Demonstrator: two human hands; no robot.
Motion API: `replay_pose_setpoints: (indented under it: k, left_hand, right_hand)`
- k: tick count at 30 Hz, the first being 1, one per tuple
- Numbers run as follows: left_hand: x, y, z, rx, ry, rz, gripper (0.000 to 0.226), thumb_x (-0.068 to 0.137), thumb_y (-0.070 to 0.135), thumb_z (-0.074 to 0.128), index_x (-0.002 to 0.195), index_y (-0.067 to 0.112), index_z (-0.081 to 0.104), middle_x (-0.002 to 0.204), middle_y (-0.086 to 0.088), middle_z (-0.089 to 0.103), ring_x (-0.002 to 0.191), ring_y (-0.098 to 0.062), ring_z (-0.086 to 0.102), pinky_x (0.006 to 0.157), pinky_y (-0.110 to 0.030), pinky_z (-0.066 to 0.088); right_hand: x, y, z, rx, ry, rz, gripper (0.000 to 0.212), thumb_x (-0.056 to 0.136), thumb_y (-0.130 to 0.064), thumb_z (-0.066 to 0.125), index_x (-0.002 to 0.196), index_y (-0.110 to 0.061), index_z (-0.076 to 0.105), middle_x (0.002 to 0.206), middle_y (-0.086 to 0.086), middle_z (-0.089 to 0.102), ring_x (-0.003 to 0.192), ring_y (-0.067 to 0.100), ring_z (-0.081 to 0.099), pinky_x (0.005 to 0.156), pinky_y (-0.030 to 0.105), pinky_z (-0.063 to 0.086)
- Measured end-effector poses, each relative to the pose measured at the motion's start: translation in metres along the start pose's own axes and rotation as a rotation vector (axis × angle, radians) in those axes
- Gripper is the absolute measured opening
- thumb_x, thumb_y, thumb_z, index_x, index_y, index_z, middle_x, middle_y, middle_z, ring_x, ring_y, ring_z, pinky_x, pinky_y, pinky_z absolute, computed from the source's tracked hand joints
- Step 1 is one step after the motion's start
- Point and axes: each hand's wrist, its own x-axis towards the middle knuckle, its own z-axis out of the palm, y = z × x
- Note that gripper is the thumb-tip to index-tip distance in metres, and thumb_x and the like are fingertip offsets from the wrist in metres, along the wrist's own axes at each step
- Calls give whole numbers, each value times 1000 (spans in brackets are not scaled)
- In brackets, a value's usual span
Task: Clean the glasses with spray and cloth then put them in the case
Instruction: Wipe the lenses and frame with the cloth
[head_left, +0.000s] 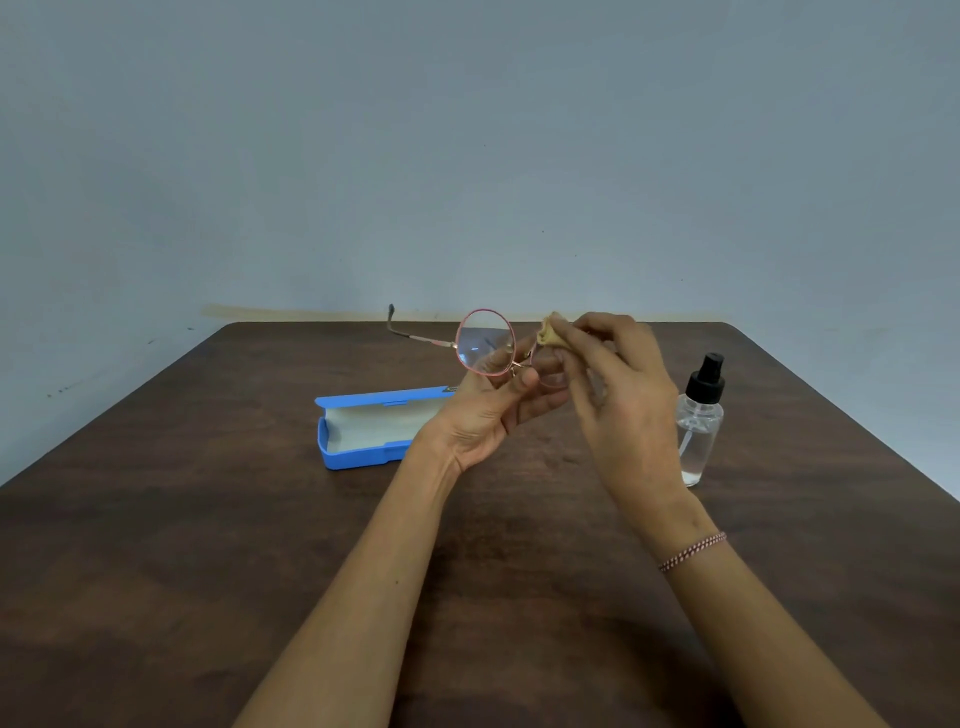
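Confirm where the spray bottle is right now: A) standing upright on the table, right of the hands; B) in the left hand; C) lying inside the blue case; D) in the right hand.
A: the spray bottle stands upright on the table, while the right hand pinches the cloth and the left hand holds the glasses.

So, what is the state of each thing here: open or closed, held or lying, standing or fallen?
glasses: held above the table, one temple unfolded.
cloth: bunched, against the lens nearer the bottle.
case: open, lying on the table, visible part empty.
spray bottle: upright on the table, untouched.
left grip: holds the glasses near the bridge.
right grip: pinches the cloth.
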Motion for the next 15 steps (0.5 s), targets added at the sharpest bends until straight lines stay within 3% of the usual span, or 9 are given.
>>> replay_pose_setpoints:
  k: [5,11,15]
  left_hand:
    - [1,1,-6,7,43,2,53,43,38,92,91,22,76,84,1,73,76,-9,70,64,-22,56]
    - [-1,0,-3,61,-38,-20,50,54,36,85,100,23,73,91,-3,74,85,-17,71,73,-27,57]
    - [-1,1,-7,82,-9,-29,44,52,34,87,92,19,75,85,1,73,82,-14,70,69,-28,57]
  right_hand:
    - [0,-7,2,72,-91,-126,26,86,-6,55,110,-4,67,113,-4,47,103,16,49,94,13,37]
    - [5,6,-6,-16,-31,-10,33,83,7,59,113,-5,66,109,4,51,99,18,47,88,8,33]
    - [5,-1,-3,3,-112,-92,29,83,5,55,108,-4,66,111,6,53,100,17,43,89,5,31]
